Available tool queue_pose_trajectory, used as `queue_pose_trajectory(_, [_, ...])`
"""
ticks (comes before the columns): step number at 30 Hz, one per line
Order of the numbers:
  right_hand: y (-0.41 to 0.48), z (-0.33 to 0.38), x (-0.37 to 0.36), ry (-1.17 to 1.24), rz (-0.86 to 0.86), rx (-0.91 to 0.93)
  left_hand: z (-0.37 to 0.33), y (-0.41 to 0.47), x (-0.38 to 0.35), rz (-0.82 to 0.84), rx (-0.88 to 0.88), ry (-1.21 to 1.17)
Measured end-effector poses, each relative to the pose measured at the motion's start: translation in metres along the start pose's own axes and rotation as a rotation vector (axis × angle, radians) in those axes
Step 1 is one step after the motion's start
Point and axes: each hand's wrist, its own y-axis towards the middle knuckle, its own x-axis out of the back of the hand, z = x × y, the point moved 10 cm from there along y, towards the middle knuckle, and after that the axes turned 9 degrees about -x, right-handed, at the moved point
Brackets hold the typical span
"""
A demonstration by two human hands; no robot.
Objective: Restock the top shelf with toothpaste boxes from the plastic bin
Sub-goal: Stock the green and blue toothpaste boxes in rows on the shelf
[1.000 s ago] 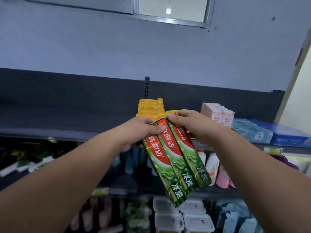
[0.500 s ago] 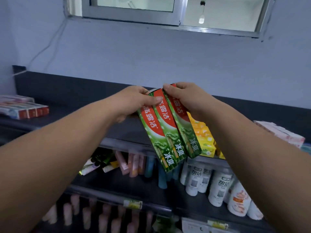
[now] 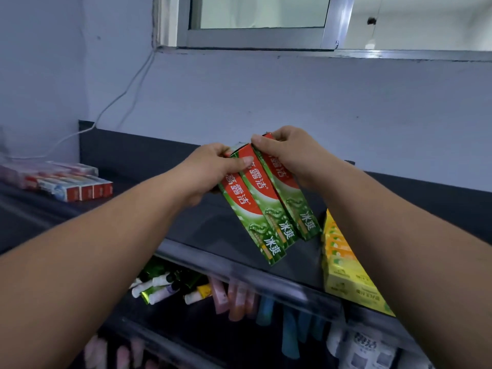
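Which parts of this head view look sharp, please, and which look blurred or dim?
Head view: the green boxes, gripped by left hand and right hand, are sharp, their print readable; the red boxes far left are soft; the tubes below the shelf are dim and smeared; the window is brightest.

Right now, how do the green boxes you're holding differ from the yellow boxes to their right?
Colour: the green boxes carry red and green print; the yellow boxes are yellow and orange. Pose: the green boxes are tilted, fanned side by side; the yellow boxes lie stacked on the top shelf. State: the left hand and right hand grip the green boxes' upper ends; no hand holds the yellow boxes. Both are long cartons.
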Motion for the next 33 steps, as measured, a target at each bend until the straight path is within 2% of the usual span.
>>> queue_pose_trajectory(9, [0.057, -0.037, -0.021, -0.281, -0.066, -0.087, 0.095, 0.04, -0.008, -0.032, 0.14, -0.215])
queue_pose_trajectory(16, [0.095, -0.1, -0.051, -0.416, 0.005, -0.268, 0.18, 0.052, -0.023, 0.093, 0.495, -0.282])
queue_pose_trajectory(19, [0.101, -0.131, -0.066, -0.561, 0.092, -0.389, 0.206, 0.049, -0.026, 0.24, 0.626, -0.154])
queue_pose_trajectory(22, [0.099, -0.162, -0.08, -0.66, 0.161, -0.477, 0.226, 0.047, -0.022, 0.425, 0.62, 0.213])
queue_pose_trajectory(24, [0.096, -0.172, -0.082, -0.693, 0.165, -0.5, 0.233, 0.05, -0.019, 0.516, 0.611, 0.357])
queue_pose_trajectory(27, [0.087, -0.182, -0.066, -0.62, 0.124, -0.561, 0.237, 0.054, -0.02, 0.612, 0.622, 0.417])
queue_pose_trajectory(30, [0.074, -0.187, -0.04, -0.843, 0.138, -0.587, 0.236, 0.056, -0.031, 0.705, 0.605, 0.393])
queue_pose_trajectory(33, [0.057, -0.196, -0.025, -0.942, 0.191, -0.648, 0.237, 0.055, -0.037, 0.768, 0.62, 0.348])
